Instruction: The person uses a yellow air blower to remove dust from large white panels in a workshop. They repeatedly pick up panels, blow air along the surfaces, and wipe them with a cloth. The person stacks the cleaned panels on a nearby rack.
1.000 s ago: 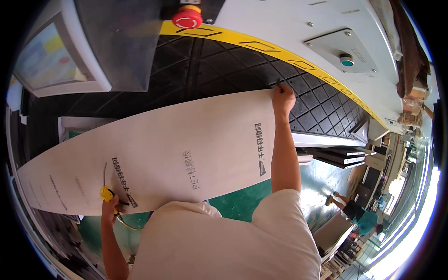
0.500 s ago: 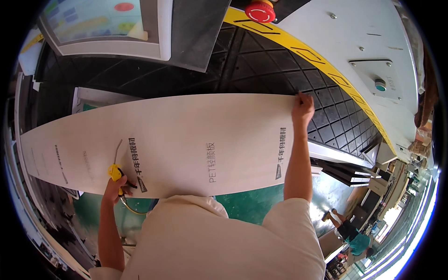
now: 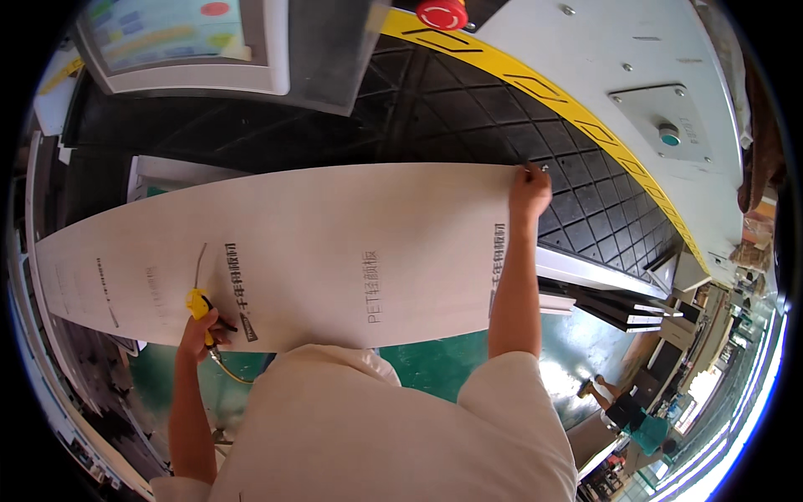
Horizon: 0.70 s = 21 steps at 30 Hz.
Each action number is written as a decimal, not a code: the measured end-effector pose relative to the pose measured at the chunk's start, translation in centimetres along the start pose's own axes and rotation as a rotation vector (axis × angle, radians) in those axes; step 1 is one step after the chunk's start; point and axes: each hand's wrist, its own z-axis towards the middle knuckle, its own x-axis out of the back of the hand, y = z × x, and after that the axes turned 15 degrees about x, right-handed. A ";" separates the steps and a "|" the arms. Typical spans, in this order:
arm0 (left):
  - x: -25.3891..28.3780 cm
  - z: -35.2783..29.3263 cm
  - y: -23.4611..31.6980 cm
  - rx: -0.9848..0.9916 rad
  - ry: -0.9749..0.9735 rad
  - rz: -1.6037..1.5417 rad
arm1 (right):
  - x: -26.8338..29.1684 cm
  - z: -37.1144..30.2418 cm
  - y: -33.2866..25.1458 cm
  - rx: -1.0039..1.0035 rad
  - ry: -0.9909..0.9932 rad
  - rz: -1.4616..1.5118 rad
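A long white board (image 3: 318, 217) with dark printing lies across in front of me, looking curved through the lens. In my left hand (image 3: 201, 331) is a yellow air blow gun (image 3: 198, 303), its fingers wrapped round the body. The gun's thin metal nozzle (image 3: 202, 263) points away over the board, and a yellowish hose (image 3: 230, 371) trails from its lower end. My right hand (image 3: 529, 197) is closed at the board's far right corner, gripping its edge. The fingertips there are partly hidden.
Beyond the board lies a black ribbed surface (image 3: 452, 100), bordered by a yellow strip (image 3: 544, 89). A screen (image 3: 171, 38) stands far left; a red stop button (image 3: 442, 13) and a green button (image 3: 669, 135) sit on the machine. Another person (image 3: 644, 427) is at lower right.
The whole view has shifted slightly, so the machine and board's right end sit further left. Both hands keep their holds on the blow gun and the board.
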 end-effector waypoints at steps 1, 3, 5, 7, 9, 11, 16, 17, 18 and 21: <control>0.1 0.2 -0.2 -0.003 0.007 0.012 | 0.6 0.3 1.8 -0.026 0.000 0.021; 0.3 0.1 -0.1 0.004 -0.001 0.016 | 1.7 1.0 4.3 -0.080 0.003 0.066; 0.0 -0.1 0.1 -0.001 0.007 0.020 | 1.2 1.4 4.8 -0.013 0.017 0.027; -0.4 -0.1 0.1 0.011 0.003 0.016 | 1.2 1.4 4.8 -0.008 0.016 0.018; -0.4 -0.4 0.2 0.009 0.010 0.016 | 1.1 1.7 3.9 -0.022 0.005 0.028; -0.1 0.0 -0.1 0.005 0.014 0.027 | 1.0 2.2 4.5 0.069 0.002 -0.011; -0.1 -0.4 0.1 0.011 -0.011 0.015 | 1.6 1.6 3.0 0.178 -0.002 0.060; -0.2 -0.4 0.4 -0.007 -0.015 0.017 | 1.4 1.4 1.3 0.223 0.008 0.094; -0.4 -0.6 0.2 -0.017 -0.019 0.018 | 1.4 0.9 -0.4 0.267 0.011 0.126; -0.1 -0.6 0.3 -0.022 -0.041 -0.009 | 0.7 -0.4 -6.1 0.275 -0.014 0.203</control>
